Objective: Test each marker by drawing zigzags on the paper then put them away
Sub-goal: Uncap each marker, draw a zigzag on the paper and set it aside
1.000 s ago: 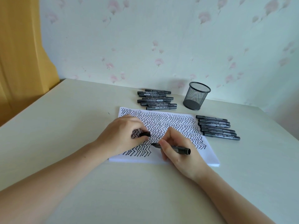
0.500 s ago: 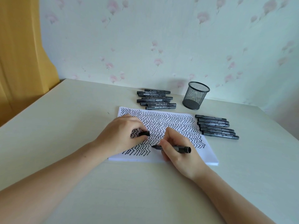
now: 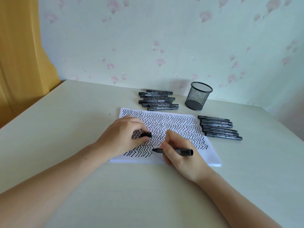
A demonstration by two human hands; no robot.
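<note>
**Marker on the last bare strip, cap in the other hand**

I see the right hand [image 3: 179, 153] gripping an uncapped black marker [image 3: 174, 151], its tip at the near edge of the paper [image 3: 204, 155], just right of the bottom row of zigzags. The left hand [image 3: 121, 137] rests on the sheet and pinches the marker's cap [image 3: 146, 134] between thumb and fingers.

As I judge it, smudging is the main risk: both hands lie on inked lines, and any that are not yet dry could drag. The tip sits close to the paper's near edge, so a long stroke could run off and mark the surface [image 3: 65, 129]. The sheet is nearly full, leaving little room for the rest. Two groups of capped markers lie apart, one behind the paper [image 3: 158, 100], one to its right [image 3: 218, 127]; I cannot tell which is tested, so mixing them is possible. The mesh pen cup [image 3: 198, 96] looks light and could tip when loaded.

The surface is pale, against floral wallpaper [image 3: 164, 38], with a yellow curtain [image 3: 19, 55] at left.
</note>
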